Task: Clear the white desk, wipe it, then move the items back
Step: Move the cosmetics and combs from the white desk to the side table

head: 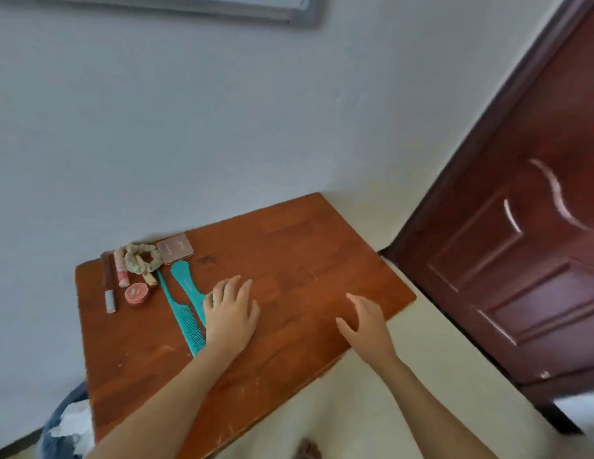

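Observation:
A reddish-brown wooden table [289, 260] stands against the wall, with small items at its far left: a pink compact [174, 248], a beige scrunchie [141, 257], a pink tube [120, 268], a round red tin [136, 293], a dark pen-like stick [108, 283] and two teal combs [181, 309]. My left hand [231, 313] lies flat over the wider comb's lower end, fingers straight. My right hand [365, 321] hovers above the table's right part with relaxed fingers, holding nothing. No white desk is in view.
A dark red wooden door [521, 226] stands to the right. A blue bin with white paper [67, 425] sits by the table's near left corner. Pale floor [372, 409] lies below, and a foot [307, 450] shows at the bottom edge.

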A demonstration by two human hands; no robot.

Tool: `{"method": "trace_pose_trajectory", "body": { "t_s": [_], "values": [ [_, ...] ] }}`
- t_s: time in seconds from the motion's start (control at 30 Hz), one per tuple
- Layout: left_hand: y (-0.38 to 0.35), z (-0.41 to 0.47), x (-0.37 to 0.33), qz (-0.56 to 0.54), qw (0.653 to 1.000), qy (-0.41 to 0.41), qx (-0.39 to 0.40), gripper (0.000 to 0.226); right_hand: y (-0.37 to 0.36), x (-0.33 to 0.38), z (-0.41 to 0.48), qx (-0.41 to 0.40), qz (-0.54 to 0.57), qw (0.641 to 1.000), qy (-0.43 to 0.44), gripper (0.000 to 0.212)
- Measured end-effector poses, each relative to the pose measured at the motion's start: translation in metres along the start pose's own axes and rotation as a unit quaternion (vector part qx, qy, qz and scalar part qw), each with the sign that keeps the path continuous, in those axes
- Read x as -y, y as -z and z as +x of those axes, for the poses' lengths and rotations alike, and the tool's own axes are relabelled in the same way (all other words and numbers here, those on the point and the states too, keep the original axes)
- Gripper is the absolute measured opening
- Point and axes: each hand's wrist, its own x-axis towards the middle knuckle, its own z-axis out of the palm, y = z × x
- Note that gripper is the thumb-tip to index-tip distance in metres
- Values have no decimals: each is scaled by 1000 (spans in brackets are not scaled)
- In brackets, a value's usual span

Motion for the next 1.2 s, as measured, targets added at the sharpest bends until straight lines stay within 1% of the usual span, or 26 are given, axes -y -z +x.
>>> {"method": "trace_pose_trajectory", "body": {
  "t_s": [0.07,0.17,0.27,0.37,0.43,0.5,0.6,0.67,0.77,1.0,1.1,1.2],
  "values": [
    [-3,-1,-23,-2,996,-83,38,43,13,-7,-34,-49,-22,997,-58,55],
    [-6,-24,-39,15,971,-224,85,44,21,-2,-99,-102,-59,986,-117,53],
    [-6,-57,-58,-1,944,-302,132,44,28,11,-169,-132,-96,973,-164,52],
    [-1,-102,-93,-17,911,-389,138,43,39,19,-249,-160,-128,952,-228,52],
    [-1,-126,-114,-22,892,-430,139,46,47,17,-289,-160,-136,941,-267,52],
    [3,-156,-140,-28,860,-488,147,47,59,18,-340,-179,-145,921,-315,52],
    [7,-201,-174,-43,818,-550,161,47,73,20,-408,-205,-173,892,-363,52],
    [7,-234,-191,-41,797,-579,167,47,79,20,-451,-215,-188,876,-388,53],
    [10,-282,-212,-43,778,-602,171,47,87,18,-506,-217,-200,861,-414,54],
    [34,-403,-251,-81,758,-623,176,46,115,14,-636,-229,-214,843,-437,55],
    [44,-435,-262,-118,747,-631,170,44,128,13,-668,-233,-221,839,-439,55],
    [51,-469,-270,-138,734,-646,160,42,139,17,-706,-257,-215,832,-443,53]
  ]
}}
